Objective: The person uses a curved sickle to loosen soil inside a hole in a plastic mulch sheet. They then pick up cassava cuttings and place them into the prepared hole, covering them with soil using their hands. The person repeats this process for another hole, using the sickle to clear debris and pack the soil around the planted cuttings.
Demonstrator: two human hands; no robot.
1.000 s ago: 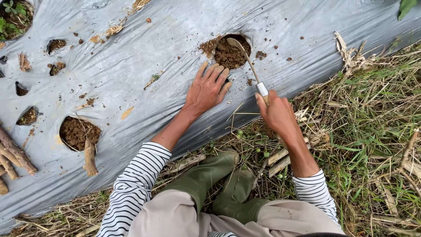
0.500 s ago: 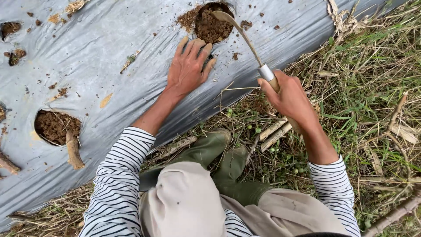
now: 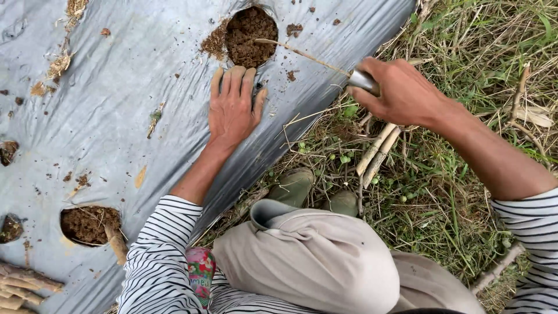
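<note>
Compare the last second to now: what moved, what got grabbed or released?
The right hand has swung the trowel from steep to nearly flat, its blade tip now at the near rim of the soil hole. Nothing grabbed or released. The view also shifted as the head moved. Unchanged: the left hand lies flat on the grey plastic sheet just below the hole, and the right hand's grip on the handle.

You have no label, sign or screen anywhere in front of you, and the only thing that may be a package is a small pink object with a green flowered pattern (image 3: 201, 274) tucked just beside your left striped sleeve (image 3: 158, 261), too hidden to tell.
</note>
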